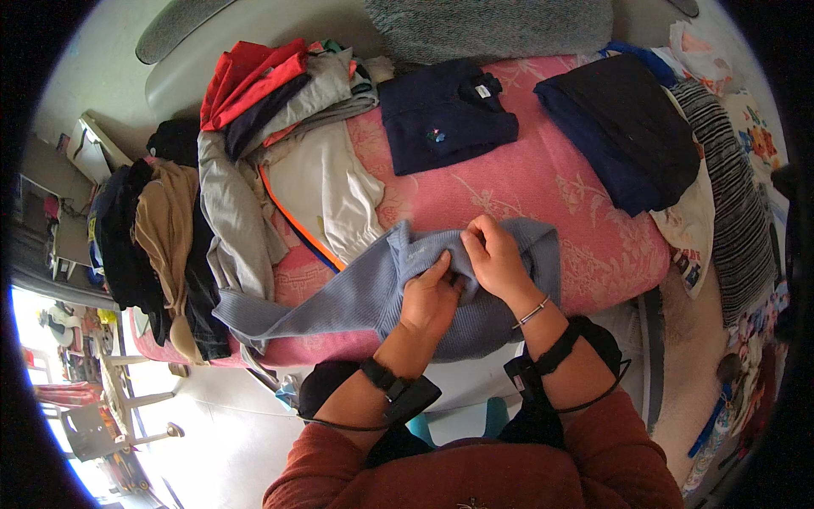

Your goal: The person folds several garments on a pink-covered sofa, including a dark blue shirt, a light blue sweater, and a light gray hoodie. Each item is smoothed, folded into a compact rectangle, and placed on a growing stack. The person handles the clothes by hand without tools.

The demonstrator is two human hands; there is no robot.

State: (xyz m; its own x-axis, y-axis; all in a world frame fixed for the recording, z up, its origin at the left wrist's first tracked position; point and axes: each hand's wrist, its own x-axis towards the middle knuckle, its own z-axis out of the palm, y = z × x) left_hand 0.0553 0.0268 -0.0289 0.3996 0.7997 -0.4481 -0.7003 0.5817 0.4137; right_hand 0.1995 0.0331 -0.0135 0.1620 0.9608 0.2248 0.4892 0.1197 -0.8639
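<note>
A blue-grey ribbed knit sweater (356, 289) lies partly bunched at the near edge of a pink floral bed cover (470, 191), one sleeve stretched to the left. My left hand (429, 296) grips its fabric near the collar, the thumb on top and the fingers partly hidden in the cloth. Just to the right, my right hand (493, 254) pinches a fold of the same sweater between thumb and fingers. Beyond both hands lies a folded navy garment (445, 121) with a small embroidered motif. White fabric with an orange-edged strip (343, 203) spreads to the left of it.
Red, grey and white clothes (254, 83) are heaped at the back left. Black and tan garments (165, 223) hang over the left end. A dark folded pile (629, 127) sits at the right beside a striped textile (725, 191). A grey fluffy cushion (489, 28) is at the back.
</note>
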